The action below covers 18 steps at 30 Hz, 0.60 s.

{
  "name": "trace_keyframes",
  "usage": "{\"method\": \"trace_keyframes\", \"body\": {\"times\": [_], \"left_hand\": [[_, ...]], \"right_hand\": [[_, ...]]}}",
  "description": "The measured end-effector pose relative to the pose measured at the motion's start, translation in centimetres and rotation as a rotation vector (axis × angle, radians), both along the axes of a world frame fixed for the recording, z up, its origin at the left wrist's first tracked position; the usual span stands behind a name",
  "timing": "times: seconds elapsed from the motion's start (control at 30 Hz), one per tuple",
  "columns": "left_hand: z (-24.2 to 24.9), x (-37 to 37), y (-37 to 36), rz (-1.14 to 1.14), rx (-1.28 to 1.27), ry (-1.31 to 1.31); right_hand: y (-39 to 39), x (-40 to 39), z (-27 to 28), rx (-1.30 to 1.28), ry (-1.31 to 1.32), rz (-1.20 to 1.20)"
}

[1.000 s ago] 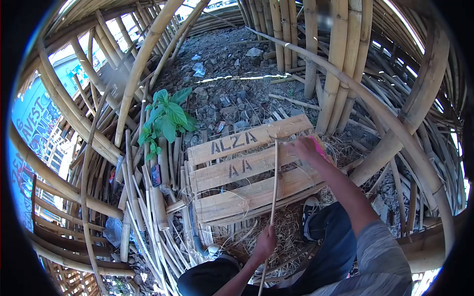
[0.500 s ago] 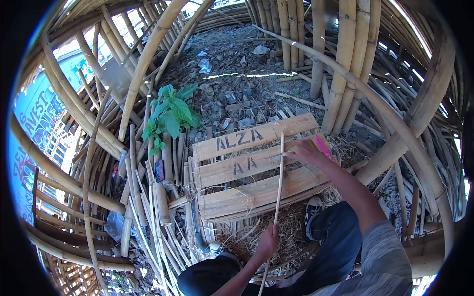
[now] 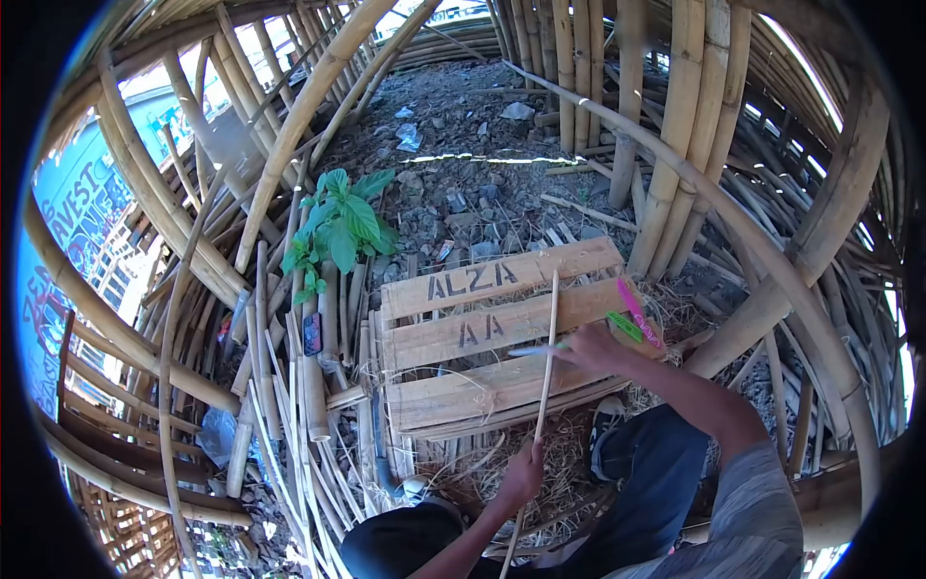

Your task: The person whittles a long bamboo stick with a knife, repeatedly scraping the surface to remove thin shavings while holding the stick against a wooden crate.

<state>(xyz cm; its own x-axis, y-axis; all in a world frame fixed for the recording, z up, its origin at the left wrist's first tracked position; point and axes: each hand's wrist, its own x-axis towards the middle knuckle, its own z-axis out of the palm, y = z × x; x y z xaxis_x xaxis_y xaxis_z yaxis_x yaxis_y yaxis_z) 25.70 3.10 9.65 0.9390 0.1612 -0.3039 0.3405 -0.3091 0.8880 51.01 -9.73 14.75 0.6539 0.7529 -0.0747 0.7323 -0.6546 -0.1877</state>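
A long thin bamboo stick slants up across a wooden slat crate marked ALZA AA. My left hand is closed round the stick's lower part. My right hand is closed round a knife, its blade lying at the stick's middle and pointing left; the handle is hidden by my fingers. Beyond that hand, at the crate's right end, are a flat green strip and a pink strip with lettering.
Cut bamboo strips lie at the left, near a phone-like object. A leafy plant grows behind them. Bamboo poles stand around me. Straw shavings cover the ground between my feet, with rubble behind the crate.
My right hand with the knife has moved down along the stick toward my left hand. The green strip and more of the pink one now show. The view has shifted slightly.
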Motion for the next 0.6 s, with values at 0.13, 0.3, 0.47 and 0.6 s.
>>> {"method": "trace_keyframes", "body": {"times": [0.13,0.3,0.47,0.6], "left_hand": [[0.3,-0.4,-0.2,0.007,0.089,-0.024],[1.7,-0.2,-0.1,-0.01,0.073,0.01],[1.3,0.0,0.0,-0.005,-0.021,0.075],[1.6,-0.2,-0.2,0.002,-0.046,0.074]], "right_hand": [[-0.6,-0.2,0.5,0.021,-0.207,0.124],[-3.3,11.4,-1.3,0.079,-0.371,-0.199],[-1.5,3.1,1.0,0.184,-0.078,-0.091],[-1.9,-1.8,-0.1,0.17,-0.049,0.168]]}}
